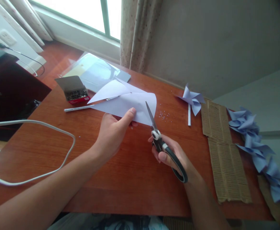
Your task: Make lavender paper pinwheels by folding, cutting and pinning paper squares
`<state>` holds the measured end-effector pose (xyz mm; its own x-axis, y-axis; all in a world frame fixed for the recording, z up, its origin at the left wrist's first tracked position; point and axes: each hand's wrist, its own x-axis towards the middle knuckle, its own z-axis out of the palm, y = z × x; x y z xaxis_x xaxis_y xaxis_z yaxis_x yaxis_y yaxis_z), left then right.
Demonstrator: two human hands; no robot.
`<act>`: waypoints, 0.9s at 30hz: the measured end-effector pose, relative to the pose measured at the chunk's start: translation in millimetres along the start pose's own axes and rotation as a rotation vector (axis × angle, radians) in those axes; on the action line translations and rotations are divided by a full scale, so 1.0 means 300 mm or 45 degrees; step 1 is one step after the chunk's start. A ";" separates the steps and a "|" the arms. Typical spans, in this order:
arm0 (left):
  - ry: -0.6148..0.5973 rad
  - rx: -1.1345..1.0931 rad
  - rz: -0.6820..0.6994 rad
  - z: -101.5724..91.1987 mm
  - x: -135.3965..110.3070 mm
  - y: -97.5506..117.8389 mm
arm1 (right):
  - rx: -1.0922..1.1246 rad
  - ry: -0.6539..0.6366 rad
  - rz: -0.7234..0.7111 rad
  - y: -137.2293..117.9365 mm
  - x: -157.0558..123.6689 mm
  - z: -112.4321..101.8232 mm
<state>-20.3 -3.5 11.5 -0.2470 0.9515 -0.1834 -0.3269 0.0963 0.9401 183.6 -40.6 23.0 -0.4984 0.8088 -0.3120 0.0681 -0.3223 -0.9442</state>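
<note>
My left hand [113, 131] pinches the near edge of a folded pale blue paper sheet [128, 100], lifted slightly off the wooden table [121, 179]. My right hand [172, 155] grips black-handled scissors [158, 135], fingers through the loops. The blades point away from me into the paper's right corner. A white straw [82, 108] lies under the paper's left side.
An open box of pins [74, 91] and a clear plastic sleeve [94, 70] lie at the far left. A finished paper pinwheel [192, 100], a corrugated cardboard strip [223, 153] and several more pinwheels [257, 143] sit at right. A white cable [46, 150] loops at left. Small beads [165, 115] are scattered.
</note>
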 end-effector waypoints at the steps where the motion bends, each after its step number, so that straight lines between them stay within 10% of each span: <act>1: -0.003 0.002 -0.001 0.000 0.000 0.000 | 0.000 0.005 0.001 0.000 0.000 0.001; 27: -0.021 0.006 -0.017 0.004 -0.003 0.005 | -0.004 0.031 0.011 0.007 0.008 0.009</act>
<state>-19.4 -3.7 13.5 -0.2278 0.9548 -0.1911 -0.3255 0.1103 0.9391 180.3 -40.8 20.5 -0.4768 0.8177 -0.3224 0.0751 -0.3276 -0.9418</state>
